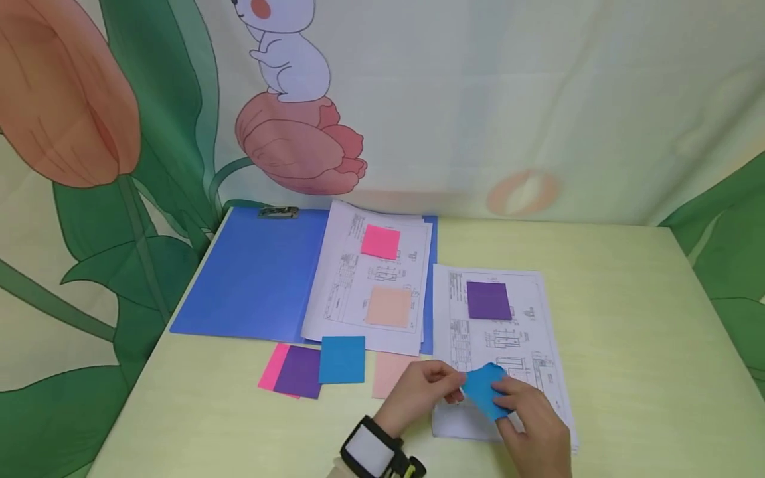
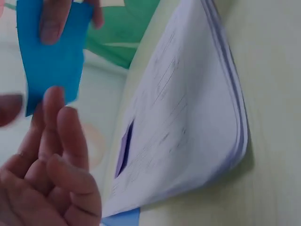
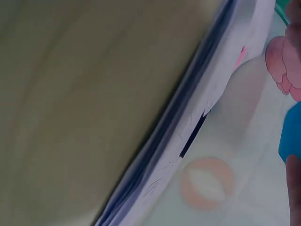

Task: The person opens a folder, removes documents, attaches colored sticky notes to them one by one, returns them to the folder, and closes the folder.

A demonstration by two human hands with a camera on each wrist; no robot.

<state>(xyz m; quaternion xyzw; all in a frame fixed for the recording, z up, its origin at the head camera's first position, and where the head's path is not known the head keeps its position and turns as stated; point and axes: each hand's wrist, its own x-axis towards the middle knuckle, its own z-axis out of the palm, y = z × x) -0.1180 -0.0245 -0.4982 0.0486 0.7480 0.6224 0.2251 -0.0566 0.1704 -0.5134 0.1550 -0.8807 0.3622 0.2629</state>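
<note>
Paper (image 1: 483, 393), blue and bent, is pinched by left hand (image 1: 418, 392) and right hand (image 1: 536, 425) above the right sheets' (image 1: 449, 425) near half, hiding some print (image 1: 508, 338). A purple square (image 1: 489, 301) lies on their far half; to the left, a peach square (image 1: 387, 375) is partly hidden by the left hand, a folder (image 1: 251, 279) farther off.

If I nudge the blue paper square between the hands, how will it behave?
The blue paper square will likely flex easily: it bows between the left hand and right hand. It looks sheet-thin, so it is probably light and apt to crease.
</note>
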